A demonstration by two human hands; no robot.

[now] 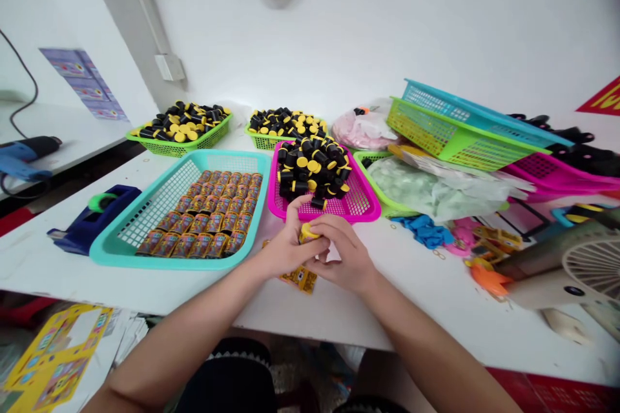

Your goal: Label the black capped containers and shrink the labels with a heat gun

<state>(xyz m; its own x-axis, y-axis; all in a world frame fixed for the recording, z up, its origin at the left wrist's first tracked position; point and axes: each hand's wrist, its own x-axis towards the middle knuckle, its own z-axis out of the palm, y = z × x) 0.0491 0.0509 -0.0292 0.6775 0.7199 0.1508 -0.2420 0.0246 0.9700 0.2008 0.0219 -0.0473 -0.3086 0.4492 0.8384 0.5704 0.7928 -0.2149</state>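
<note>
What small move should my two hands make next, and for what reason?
I would probably fit a printed wrapper snugly around the yellow-capped container: the left hand and right hand hold it, loose printed wrappers lie beneath, and containers in the turquoise basket wear similar ones.

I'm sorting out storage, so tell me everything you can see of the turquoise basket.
The turquoise basket is open, shallow and rectangular, apparently plastic, with a smooth rim and mesh-like sides. It sits upright on the white table, left of the pink basket. Rows of printed containers fill its right part; the left part is bare. Neither the left hand nor the right hand grips it.
</note>
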